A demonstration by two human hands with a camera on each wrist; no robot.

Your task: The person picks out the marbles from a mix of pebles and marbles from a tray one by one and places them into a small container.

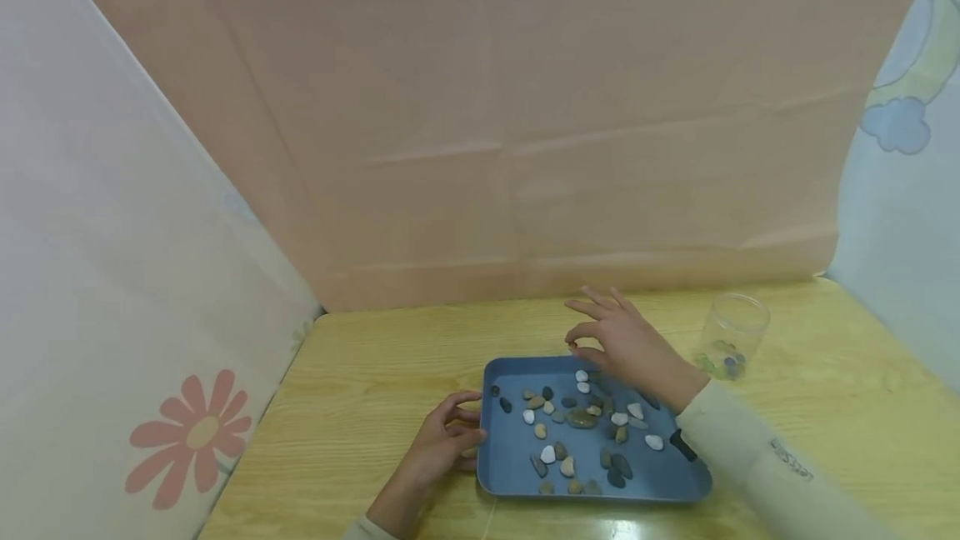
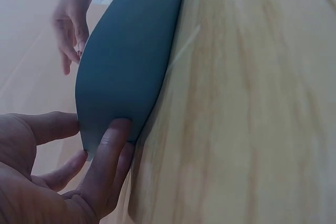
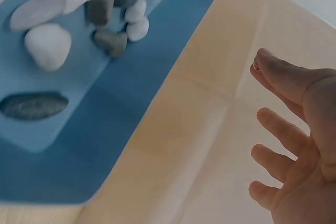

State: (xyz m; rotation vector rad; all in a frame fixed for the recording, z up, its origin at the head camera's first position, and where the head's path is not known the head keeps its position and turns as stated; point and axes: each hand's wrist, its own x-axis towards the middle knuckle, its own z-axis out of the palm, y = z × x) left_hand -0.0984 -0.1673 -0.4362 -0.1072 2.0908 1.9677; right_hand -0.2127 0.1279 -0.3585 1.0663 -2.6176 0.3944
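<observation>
A blue tray [image 1: 510,461] holds many scattered pebbles [image 3: 48,46], white, tan, grey and dark. At the tray's left end, my left hand [image 1: 448,438] touches the outer wall [image 2: 126,40] with loosely bent fingers. My right hand [image 1: 626,344] is raised over the tray's far edge. Its thumb and index finger pinch a small shiny marble [image 3: 256,66], mostly covered by the fingertips; the other fingers are spread. Under the right forearm, a black object [image 1: 682,445] shows in part at the tray's right side.
A clear plastic jar [image 1: 738,319] with several glass marbles [image 1: 723,361] at its bottom stands right of the tray, beyond the right forearm. Wood-grain tabletop [image 1: 360,382] surrounds the tray. A peach cloth [image 1: 487,148] hangs behind, with printed cloth panels at both sides.
</observation>
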